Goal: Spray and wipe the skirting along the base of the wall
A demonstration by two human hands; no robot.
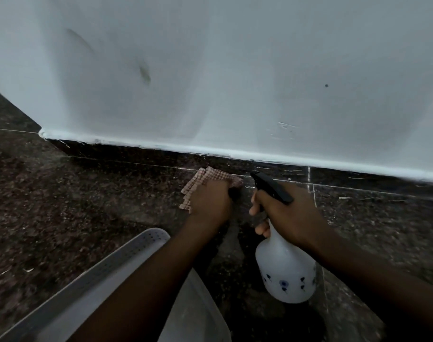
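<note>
On the left, your white wall ended at a corner, and the dark skirting began there and ran to the right under its white edge. Below it was the dark speckled floor, and near your left arm lay a grey plastic tray with small holes.

Near the middle, your left hand gripped the checked cloth and pressed it at the joint where the skirting met the floor. Its fingers were hidden under the hand, but they seemed bent into the cloth.

Just beside it on the right, your right hand held the spray bottle by the neck. The fingers were curled round it at the trigger, and the black nozzle pointed to the skirting, close to the cloth. The bottle hung above the floor, not standing on it.

I judge you were in the middle of the work. I could not tell from a wet shine which part was already wiped. The skirting to the right carried white flecks and streaks, so this stretch probably remained to be sprayed and wiped.
</note>
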